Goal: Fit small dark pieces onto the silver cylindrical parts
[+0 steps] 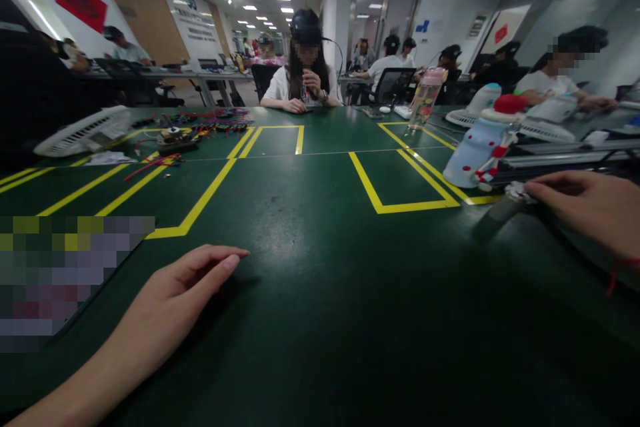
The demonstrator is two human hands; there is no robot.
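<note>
My left hand [173, 297] lies flat on the dark green table [320, 293], palm down, fingers together and pointing right, holding nothing. My right hand [590, 207] reaches in from the right edge and pinches a small grey cylindrical part [505, 205] with a silvery end, held low over the table. A thin red string circles my right wrist. Yellow tape lines [400, 203] mark boxes on the table ahead of both hands.
A pale blue bottle with a red cap [477, 143] lies next to metal rails [560, 163] at right. A clear bottle [425, 100] stands further back. Coloured wires [215, 121] and a white fan [85, 132] sit at left. A person [305, 73] sits opposite; others work behind.
</note>
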